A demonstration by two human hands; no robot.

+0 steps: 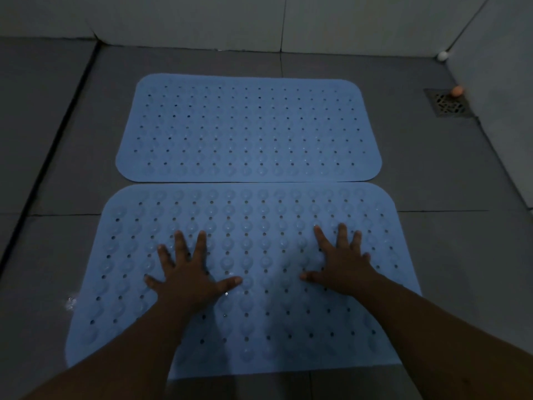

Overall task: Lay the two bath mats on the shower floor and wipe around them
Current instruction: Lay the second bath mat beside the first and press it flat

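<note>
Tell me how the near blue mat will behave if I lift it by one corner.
The near mat looks thin and lies flat against the floor, so it would probably droop rather than stay stiff. Its rows of round bumps look like suction cups, so it may cling and peel up. Both hands, left and right, press it flat, so sliding seems unlikely.

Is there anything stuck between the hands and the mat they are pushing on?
No, nothing visible. The left hand and the right hand both lie flat, fingers spread, right on the near mat. The far mat already lies on the floor beside it, their edges meeting.
</note>
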